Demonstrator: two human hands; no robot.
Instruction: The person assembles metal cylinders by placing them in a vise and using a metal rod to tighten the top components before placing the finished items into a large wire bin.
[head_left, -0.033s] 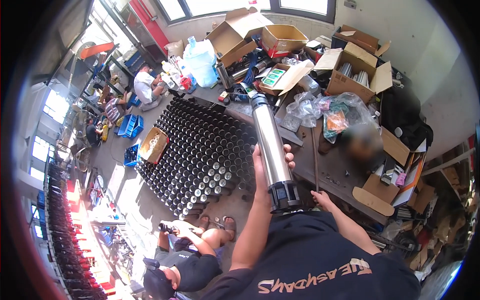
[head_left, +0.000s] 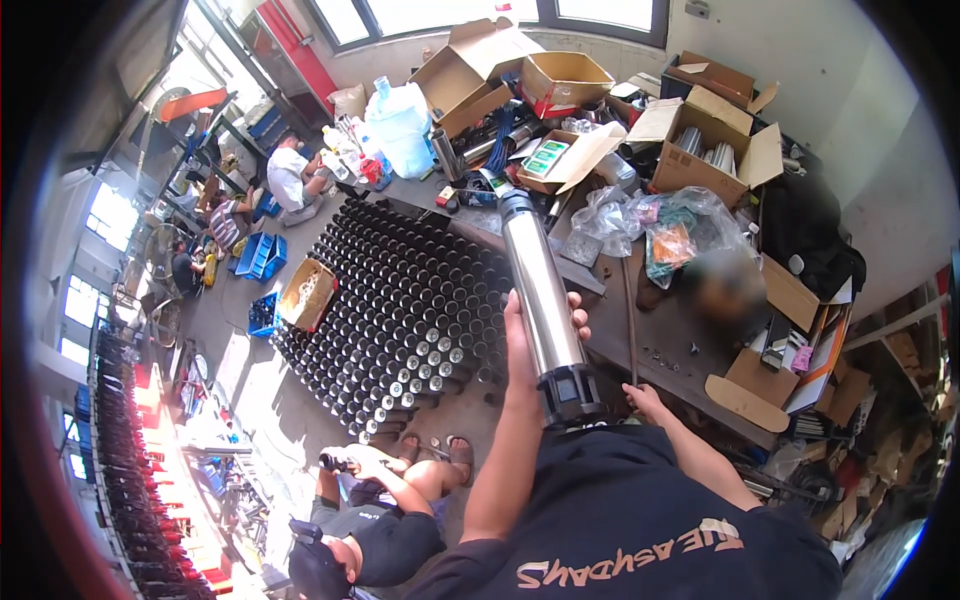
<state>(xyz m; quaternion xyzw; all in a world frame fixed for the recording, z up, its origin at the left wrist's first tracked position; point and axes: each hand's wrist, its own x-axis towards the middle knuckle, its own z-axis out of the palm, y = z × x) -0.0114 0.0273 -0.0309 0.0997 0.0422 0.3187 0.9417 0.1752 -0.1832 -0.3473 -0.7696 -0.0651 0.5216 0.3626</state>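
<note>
Both hands (head_left: 535, 335) on steel tube (head_left: 538, 280), beside workbench edge (head_left: 640, 390).

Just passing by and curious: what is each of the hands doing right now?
Left hand: closed around the steel tube, holding it upright.
Right hand: at the bench edge; its grip cannot be told.

Left hand (head_left: 535, 335) wraps its fingers (head_left: 578, 322) around an upright steel tube (head_left: 538, 285) with a black end cap (head_left: 570, 392). Right hand (head_left: 645, 398) rests on the worktop (head_left: 690, 345) edge beside it. Beyond the fingers, rows of black cylinders (head_left: 400, 300) stand on the floor.
</note>
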